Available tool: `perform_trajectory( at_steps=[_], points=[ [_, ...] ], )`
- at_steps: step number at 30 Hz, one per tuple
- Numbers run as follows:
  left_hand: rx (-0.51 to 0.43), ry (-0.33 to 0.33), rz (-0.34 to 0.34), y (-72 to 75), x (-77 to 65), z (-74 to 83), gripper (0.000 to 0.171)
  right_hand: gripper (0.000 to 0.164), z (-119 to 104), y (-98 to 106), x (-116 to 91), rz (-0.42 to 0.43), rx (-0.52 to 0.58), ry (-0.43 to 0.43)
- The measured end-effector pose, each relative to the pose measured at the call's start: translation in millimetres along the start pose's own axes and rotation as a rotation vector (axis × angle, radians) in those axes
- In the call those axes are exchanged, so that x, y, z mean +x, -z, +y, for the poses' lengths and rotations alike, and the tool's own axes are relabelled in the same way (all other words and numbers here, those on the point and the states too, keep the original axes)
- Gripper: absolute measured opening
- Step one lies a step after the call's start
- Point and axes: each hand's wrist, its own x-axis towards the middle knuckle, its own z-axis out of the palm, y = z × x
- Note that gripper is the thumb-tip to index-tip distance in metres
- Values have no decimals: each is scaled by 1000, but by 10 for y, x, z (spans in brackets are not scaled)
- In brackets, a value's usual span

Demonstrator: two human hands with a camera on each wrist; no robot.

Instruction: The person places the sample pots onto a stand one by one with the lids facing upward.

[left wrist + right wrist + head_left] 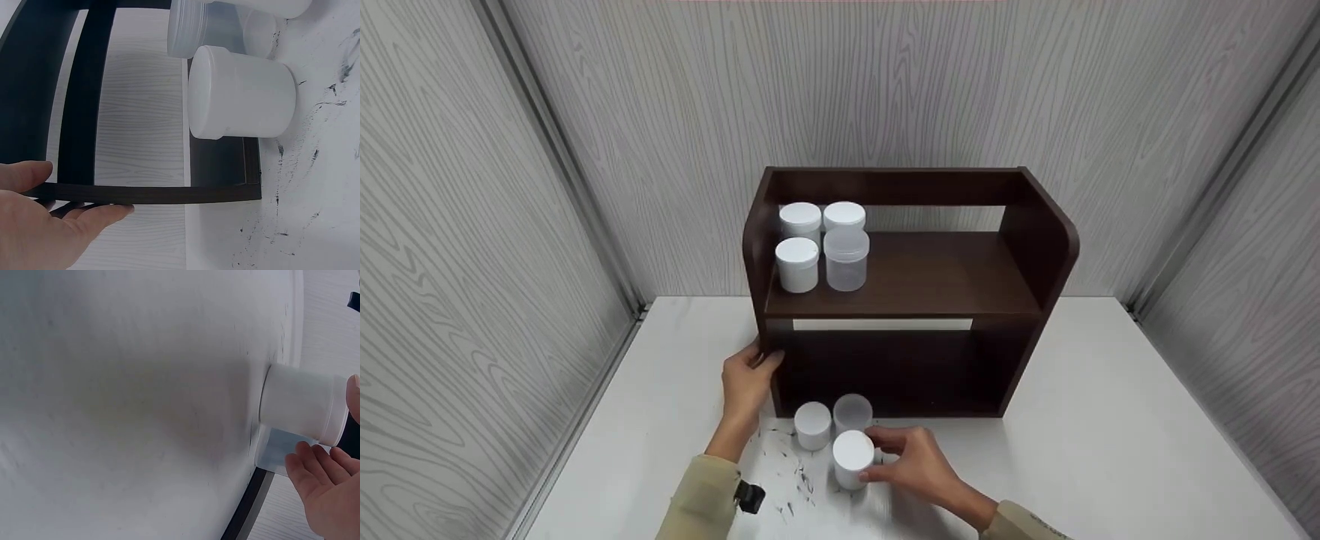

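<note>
A dark brown two-tier shelf (937, 311) stands on the white table. My left hand (745, 386) grips the edge of its left side panel, thumb on one side and fingers on the other. At the table's front, my right hand (922, 469) holds a white lidded jar (853, 457) from its right side between thumb and fingers. The jar is upright, its base at the tabletop in the right wrist view. Just behind it stand another white jar (812, 427) and a translucent jar (853, 412), close to the shelf's lower front edge.
On the upper tier's left end stand three white jars, one of them a front jar (797, 266), and a translucent jar (847, 262). Dark scuff marks (802, 480) streak the table. Grey wood-grain panels (885, 90) enclose the back and sides.
</note>
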Motion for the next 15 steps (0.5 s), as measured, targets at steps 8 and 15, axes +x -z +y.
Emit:
perform_trajectory(
  at_steps=[8, 15],
  points=[
    [0, 7, 10, 4, 20, -5, 48, 54, 13, -31, 26, 12, 13, 11],
    [15, 3, 7, 2, 16, 2, 50, 53, 24, -57, 26, 26, 18, -8]
  ],
)
